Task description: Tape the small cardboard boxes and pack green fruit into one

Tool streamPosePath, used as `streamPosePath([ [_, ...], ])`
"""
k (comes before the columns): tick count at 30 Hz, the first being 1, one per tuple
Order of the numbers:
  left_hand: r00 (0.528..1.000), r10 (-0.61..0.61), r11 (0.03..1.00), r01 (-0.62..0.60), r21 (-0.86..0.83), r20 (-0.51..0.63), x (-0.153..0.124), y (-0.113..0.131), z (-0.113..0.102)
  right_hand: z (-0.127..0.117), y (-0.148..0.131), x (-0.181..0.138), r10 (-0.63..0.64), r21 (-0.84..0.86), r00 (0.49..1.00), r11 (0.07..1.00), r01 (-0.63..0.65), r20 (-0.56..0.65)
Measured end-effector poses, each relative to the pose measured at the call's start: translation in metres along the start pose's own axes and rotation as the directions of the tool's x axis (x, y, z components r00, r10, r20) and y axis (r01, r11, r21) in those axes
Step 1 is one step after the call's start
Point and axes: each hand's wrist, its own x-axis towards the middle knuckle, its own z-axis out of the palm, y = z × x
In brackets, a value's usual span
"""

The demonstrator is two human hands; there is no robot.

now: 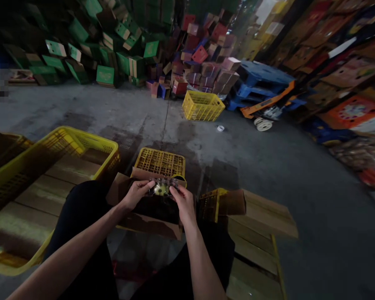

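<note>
Both my hands hold a small clear plastic pack [161, 187] with a yellowish round item inside. My left hand [136, 192] grips its left end, fingers curled around it. My right hand [183, 201] pinches its right end. The pack hovers over an open brown cardboard box [150, 210] that rests between my knees. Just beyond the box an upturned yellow crate [160, 162] stands on the floor.
A big yellow crate [62, 143] lined with cardboard sits at my left; another yellow crate with cardboard sheets [253, 216] at my right. Farther off: a yellow basket [203, 105], a tape roll [220, 128], blue pallets [262, 79], an orange pallet jack [265, 109], and piled boxes.
</note>
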Motion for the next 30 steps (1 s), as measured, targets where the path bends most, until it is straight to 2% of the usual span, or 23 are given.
streamPosePath([
  [3,0.999,0.010,1.000,-0.011,-0.019,-0.054,0.003,0.003,0.001,0.000,0.003,0.003,0.029,0.096,0.999,0.995,-0.027,-0.016],
  [9,0.992,0.022,0.996,-0.032,-0.082,-0.122,0.008,0.000,-0.002,0.010,0.005,0.006,0.041,0.165,0.999,0.986,-0.035,-0.031],
  [13,0.998,-0.022,0.992,0.015,-0.125,-0.056,0.006,-0.001,-0.004,0.013,0.005,0.005,0.069,0.201,0.996,0.978,-0.056,-0.057],
  [17,0.998,-0.043,0.995,0.047,-0.092,0.038,0.003,-0.004,-0.007,0.014,0.006,0.004,0.063,0.185,0.997,0.981,-0.052,-0.051],
  [20,0.998,-0.032,0.997,0.035,-0.064,0.055,0.002,-0.005,-0.011,0.016,0.006,0.003,0.053,0.138,0.999,0.989,-0.051,-0.008],
  [23,0.993,-0.006,0.997,0.014,-0.071,0.120,0.001,-0.004,-0.011,0.017,0.005,0.004,0.020,0.064,1.000,0.998,-0.020,0.004],
  [26,0.995,-0.002,0.998,0.009,-0.064,0.103,-0.001,-0.001,-0.010,0.016,0.004,0.004,0.005,0.028,1.000,1.000,-0.004,-0.023],
  [30,1.000,0.003,0.999,-0.004,0.044,0.019,-0.002,0.002,-0.008,0.015,0.002,0.001,0.003,0.037,1.000,0.999,-0.003,0.006],
])
